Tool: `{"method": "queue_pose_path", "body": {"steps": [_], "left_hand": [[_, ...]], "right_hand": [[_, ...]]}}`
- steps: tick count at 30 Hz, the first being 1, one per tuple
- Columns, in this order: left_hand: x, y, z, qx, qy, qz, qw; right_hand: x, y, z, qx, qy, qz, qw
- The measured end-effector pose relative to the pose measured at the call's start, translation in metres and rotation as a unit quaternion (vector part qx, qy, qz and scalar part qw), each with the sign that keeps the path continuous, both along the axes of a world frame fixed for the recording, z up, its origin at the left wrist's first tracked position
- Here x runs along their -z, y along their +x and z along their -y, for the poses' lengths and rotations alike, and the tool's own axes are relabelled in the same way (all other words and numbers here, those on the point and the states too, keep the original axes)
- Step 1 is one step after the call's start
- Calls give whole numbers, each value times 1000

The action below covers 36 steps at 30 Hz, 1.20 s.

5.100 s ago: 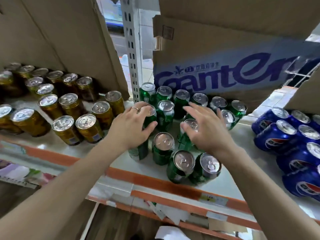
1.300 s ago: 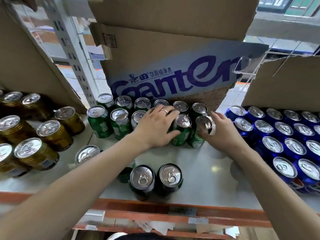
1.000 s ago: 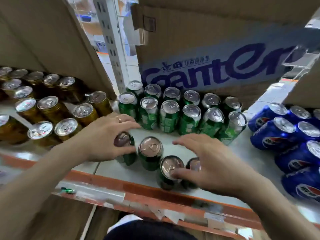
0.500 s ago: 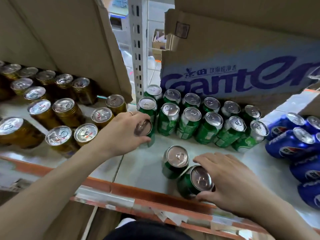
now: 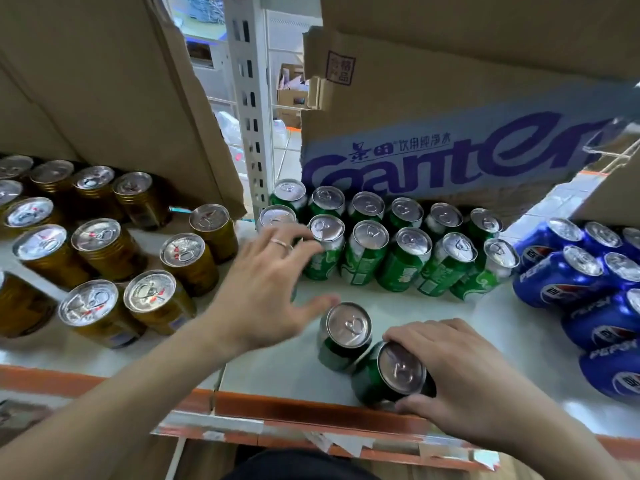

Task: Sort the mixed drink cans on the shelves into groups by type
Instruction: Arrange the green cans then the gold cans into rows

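A white shelf is seen from above, with gold cans grouped at left, green cans in two rows at the back centre and blue cans at right. Two green cans are set apart near the front edge. The front can, tilted and right at the lip, is gripped by the right hand. The second can stands just beside it, touching. The left hand is held released, fingers spread, above the shelf beside the green rows, holding nothing. The tilted can could be dropped off the edge if the grip slips, and its neighbour could be toppled when it is lifted.
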<state>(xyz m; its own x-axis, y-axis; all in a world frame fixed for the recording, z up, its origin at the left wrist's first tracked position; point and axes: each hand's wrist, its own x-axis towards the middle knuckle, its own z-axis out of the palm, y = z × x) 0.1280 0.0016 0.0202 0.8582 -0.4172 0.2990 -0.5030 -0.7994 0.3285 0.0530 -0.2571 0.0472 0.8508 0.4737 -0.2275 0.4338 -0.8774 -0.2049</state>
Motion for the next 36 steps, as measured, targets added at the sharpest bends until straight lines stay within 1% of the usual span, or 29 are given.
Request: {"method": "queue_pose_path", "body": {"steps": [1, 3, 4, 5, 7, 9, 14, 18, 22, 26, 30, 32, 36], "left_hand": [[-2, -9, 10, 47, 12, -23, 999], [4, -25, 31, 110, 84, -82, 987], [10, -30, 38, 121, 102, -96, 983], [17, -30, 42, 123, 101, -93, 983], [22, -25, 41, 113, 81, -70, 988], [20, -15, 35, 100, 79, -47, 991], [6, 15, 17, 39, 111, 6, 993], [15, 27, 16, 29, 134, 21, 990], [25, 31, 20, 25, 94, 13, 995], [29, 31, 21, 28, 84, 30, 996], [34, 30, 22, 16, 68, 26, 997], [35, 30, 23, 13, 68, 25, 997], [35, 31, 23, 20, 60, 20, 998]], "right_hand": [[0, 1, 1, 0, 11, 2, 1000], [-4, 4, 2, -3, 17, -5, 1000], [-6, 6, 2, -5, 15, -10, 1000], [-7, 8, 2, -9, 14, -12, 1000], [-9, 11, 2, -14, 13, -10, 1000], [-8, 15, 5, -10, 10, -10, 1000], [-13, 33, 3, 23, 11, 22, 999], [-15, 52, -6, 36, 15, 46, 998], [-17, 70, -14, 63, 9, 55, 996], [-12, 88, -23, 75, 1, 54, 996], [-1, 94, -26, 100, -18, 35, 994], [2, 92, -24, 119, 7, 28, 993], [0, 77, -8, 138, 62, 44, 988]]}}
